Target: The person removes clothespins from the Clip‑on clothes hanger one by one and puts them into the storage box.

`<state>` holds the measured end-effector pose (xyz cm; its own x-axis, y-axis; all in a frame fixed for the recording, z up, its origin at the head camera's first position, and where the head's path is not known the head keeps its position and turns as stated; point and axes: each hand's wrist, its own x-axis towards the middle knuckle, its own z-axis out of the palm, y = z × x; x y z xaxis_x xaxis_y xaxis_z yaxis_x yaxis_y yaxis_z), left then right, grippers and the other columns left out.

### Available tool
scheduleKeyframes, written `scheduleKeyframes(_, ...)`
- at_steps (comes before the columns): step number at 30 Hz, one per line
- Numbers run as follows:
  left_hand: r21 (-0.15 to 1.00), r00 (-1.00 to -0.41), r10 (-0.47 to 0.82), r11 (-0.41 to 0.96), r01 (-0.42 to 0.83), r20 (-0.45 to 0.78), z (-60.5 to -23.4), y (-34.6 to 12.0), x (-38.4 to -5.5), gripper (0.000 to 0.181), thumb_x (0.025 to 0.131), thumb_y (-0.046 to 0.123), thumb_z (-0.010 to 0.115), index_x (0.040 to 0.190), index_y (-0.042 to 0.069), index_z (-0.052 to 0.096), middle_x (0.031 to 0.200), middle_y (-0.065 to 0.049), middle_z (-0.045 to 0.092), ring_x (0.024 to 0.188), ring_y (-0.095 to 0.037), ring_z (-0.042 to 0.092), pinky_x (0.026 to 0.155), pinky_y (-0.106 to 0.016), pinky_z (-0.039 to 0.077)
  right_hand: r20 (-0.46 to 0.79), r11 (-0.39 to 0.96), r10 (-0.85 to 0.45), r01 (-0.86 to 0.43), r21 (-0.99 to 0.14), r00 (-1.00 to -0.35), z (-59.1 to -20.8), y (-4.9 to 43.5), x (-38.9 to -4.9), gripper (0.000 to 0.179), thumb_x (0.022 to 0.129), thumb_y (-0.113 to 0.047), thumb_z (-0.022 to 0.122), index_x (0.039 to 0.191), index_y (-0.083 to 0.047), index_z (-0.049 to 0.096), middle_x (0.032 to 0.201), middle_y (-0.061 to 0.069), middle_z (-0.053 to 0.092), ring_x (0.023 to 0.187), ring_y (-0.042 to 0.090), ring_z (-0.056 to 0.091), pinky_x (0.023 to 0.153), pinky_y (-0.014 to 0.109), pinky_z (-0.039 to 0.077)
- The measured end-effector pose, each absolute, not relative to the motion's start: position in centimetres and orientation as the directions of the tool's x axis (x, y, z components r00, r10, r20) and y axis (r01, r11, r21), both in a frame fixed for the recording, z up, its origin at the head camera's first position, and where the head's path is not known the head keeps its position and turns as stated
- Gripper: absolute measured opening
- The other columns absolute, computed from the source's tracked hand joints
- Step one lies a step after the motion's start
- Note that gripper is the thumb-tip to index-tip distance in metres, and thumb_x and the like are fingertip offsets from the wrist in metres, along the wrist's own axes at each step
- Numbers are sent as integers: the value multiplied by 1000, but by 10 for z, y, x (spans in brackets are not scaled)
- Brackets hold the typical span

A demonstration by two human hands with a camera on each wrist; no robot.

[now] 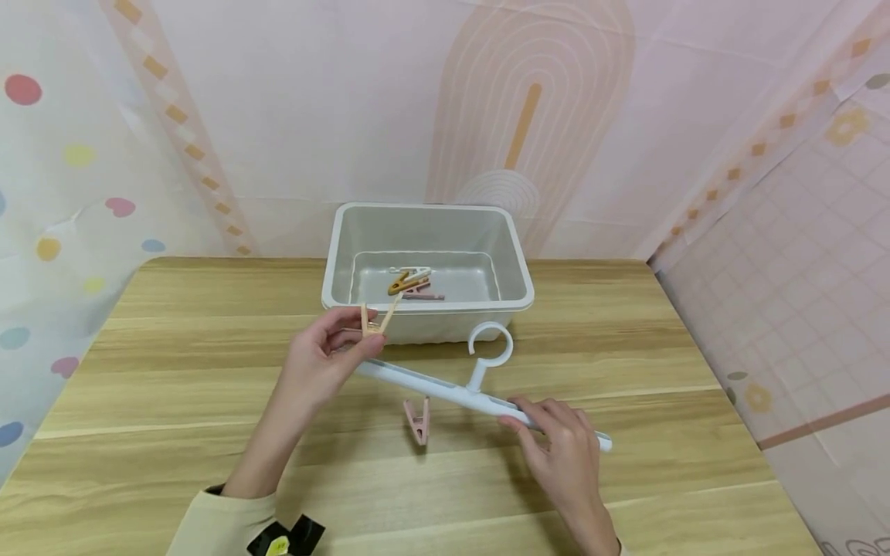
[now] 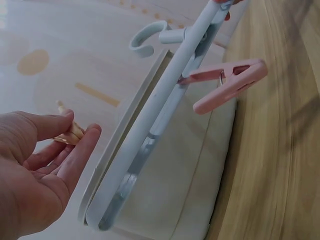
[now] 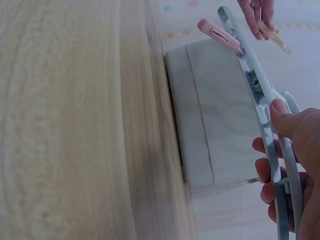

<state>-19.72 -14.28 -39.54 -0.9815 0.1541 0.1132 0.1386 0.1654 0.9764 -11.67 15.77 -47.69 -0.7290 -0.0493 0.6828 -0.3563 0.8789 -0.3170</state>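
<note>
My left hand (image 1: pixel 321 361) pinches a beige clothespin (image 1: pixel 373 329) between thumb and fingers, its two prongs pointing up toward the bin. Farther right, my right hand (image 1: pixel 566 446) grips one arm of a pale blue-white plastic hanger (image 1: pixel 424 384), its hook upward, held above the table. Clipped to the underside of the hanger, a pink clothespin (image 2: pixel 242 80) hangs down left of the hook. In the left wrist view, the hanger's far end passes beside my left hand without touching the beige clothespin. My right thumb and curled fingers wrap the bar in the right wrist view.
Behind the hanger stands a light grey plastic bin (image 1: pixel 427 307) on the wooden table (image 1: pixel 174 401). Several clothespins (image 1: pixel 410 284), including mustard, white and pink ones, lie on its floor. A patterned cloth (image 1: pixel 313 116) hangs behind the table.
</note>
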Motion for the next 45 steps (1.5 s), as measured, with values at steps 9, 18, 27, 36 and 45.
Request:
scheduleKeyframes(9,950,-982,151,275,150,111,-394,-136,-224,41,92,13,73,128,0,59,117,-20,67,88,7,65,77,-13,56,679,883,-67,-360,-300,-732,-478,159,-117,30,74,-36,85,98,-18,81,76,-5,74,63,6,62,65,27,48)
scheduleKeyframes(18,883,-962,153,386,268,226,-384,-125,-249,36,91,6,73,124,-3,61,110,-22,69,91,-12,69,74,-7,51,655,889,-65,-341,-305,-753,-479,162,-115,30,74,-36,85,98,-19,81,77,-2,75,66,7,64,65,27,47)
scheduleKeyframes(27,841,-954,179,453,296,239,-377,-119,-260,38,92,9,72,127,-2,60,110,-21,69,98,-33,71,70,-6,49,650,896,-70,-334,-292,-757,-482,166,-114,30,73,-37,85,97,-19,81,74,-5,73,67,7,63,66,27,47)
scheduleKeyframes(36,825,-954,185,481,298,237,-367,-112,-270,39,93,11,71,127,-2,59,112,-20,71,99,-32,72,69,-12,49,635,899,-69,-324,-296,-770,-484,166,-112,30,73,-37,86,96,-20,80,75,-6,73,67,6,63,66,26,46)
scheduleKeyframes(45,788,-954,202,540,295,219,-363,-105,-281,40,93,12,71,128,-2,58,113,-20,70,101,-32,71,78,-34,56,642,900,-75,-329,-286,-763,-484,165,-110,30,72,-38,86,96,-20,80,74,-8,72,67,6,62,66,23,43)
